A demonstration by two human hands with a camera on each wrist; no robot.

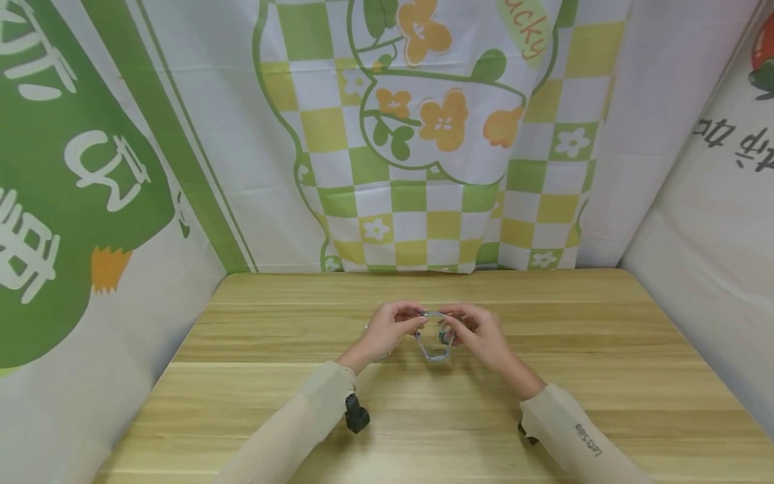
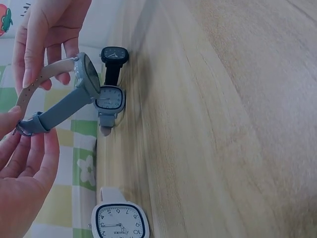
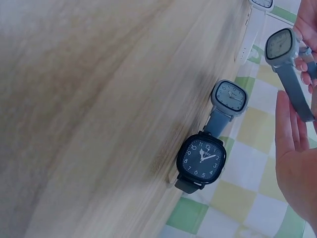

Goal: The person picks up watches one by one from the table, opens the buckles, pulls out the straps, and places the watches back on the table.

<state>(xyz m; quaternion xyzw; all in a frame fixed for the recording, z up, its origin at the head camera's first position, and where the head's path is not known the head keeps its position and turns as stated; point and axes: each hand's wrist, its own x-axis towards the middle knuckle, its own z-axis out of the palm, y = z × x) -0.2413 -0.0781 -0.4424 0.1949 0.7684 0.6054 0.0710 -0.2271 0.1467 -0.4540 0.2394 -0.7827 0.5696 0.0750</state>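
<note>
Both hands hold up a blue-grey wristwatch [image 1: 437, 356], its strap bent into a loop and its case hanging at the bottom. My left hand [image 1: 393, 327] pinches the strap at the buckle, seen close up in the left wrist view, where the strap's inner side looks beige. My right hand [image 1: 480, 329] pinches the other strap half between thumb and fingers. Seen from the right wrist, the watch's squarish dial [image 3: 280, 44] faces the camera, and the right hand's fingers [image 3: 290, 124] lie along the strap.
On the wooden table [image 1: 423, 430] lie a black watch [image 3: 202, 158] and a pale blue watch [image 3: 230, 96], end to end. A white watch [image 2: 120, 221] lies on the left-hand side. A patterned cloth [image 1: 423, 228] hangs behind the table's far edge.
</note>
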